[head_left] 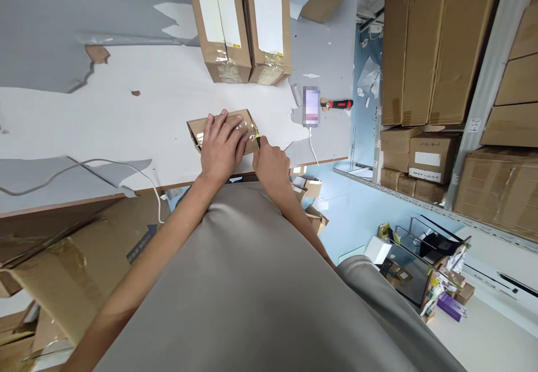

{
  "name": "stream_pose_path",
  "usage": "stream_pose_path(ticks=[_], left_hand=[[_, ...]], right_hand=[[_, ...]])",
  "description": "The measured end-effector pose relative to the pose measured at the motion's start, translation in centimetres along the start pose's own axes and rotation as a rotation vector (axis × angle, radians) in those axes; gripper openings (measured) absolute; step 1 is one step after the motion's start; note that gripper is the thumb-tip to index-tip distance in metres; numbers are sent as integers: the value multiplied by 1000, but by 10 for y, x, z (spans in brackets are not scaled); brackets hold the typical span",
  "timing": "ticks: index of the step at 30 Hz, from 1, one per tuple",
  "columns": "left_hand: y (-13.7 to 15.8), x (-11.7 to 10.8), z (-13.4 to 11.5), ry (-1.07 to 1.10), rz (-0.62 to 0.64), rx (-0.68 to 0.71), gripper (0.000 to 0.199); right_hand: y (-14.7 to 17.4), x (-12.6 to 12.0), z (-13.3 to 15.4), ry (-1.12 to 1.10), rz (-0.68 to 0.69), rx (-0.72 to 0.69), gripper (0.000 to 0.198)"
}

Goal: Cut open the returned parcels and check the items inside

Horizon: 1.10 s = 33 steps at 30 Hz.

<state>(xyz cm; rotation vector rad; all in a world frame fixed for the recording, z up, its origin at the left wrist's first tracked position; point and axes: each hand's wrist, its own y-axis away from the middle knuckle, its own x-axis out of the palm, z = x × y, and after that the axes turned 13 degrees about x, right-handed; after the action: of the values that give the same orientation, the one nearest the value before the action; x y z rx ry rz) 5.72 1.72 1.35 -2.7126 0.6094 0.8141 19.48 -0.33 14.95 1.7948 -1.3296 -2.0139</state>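
Note:
A small cardboard box (249, 119) with shiny clear tape lies on the worktable near its front edge. My left hand (221, 145) rests flat on its top, fingers stretched out and slightly apart. At the box's right end, my right hand (271, 164) is closed around a utility knife (258, 139). Only the black and yellow front part of the knife shows; the rest is hidden in my fist. The tip touches or nearly touches the box's right edge, and I cannot make out the blade.
Two taped boxes with white labels, a left one (229, 72) and a right one (269, 30), stand behind. A phone (311, 106) and a red-black handled tool (340, 104) lie to the right on the worktable (159, 120). A white cable (105, 161) crosses the left. Shelved cartons (420, 41) stand right.

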Motion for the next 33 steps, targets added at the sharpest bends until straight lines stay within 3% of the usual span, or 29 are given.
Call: stream_pose_path(ticks=[6,15,21,26,33], left_hand=[[5,4,-1,-37,-30,51,38],[8,8,-1,-27,-57,31,41],[12,12,1,-125,-4,62,40],[13,13,4,-135,-59,84,41],[21,2,7,-96,-80,85,40]], right_hand=[[8,4,-7,3,14,10,44],[4,4,-4,-14,-8,-11,41],[10,8,-12,-2,39,13,39],[0,10,-16,-15,48,-5,40],[16,27,-57,-130,-9,-136,50]])
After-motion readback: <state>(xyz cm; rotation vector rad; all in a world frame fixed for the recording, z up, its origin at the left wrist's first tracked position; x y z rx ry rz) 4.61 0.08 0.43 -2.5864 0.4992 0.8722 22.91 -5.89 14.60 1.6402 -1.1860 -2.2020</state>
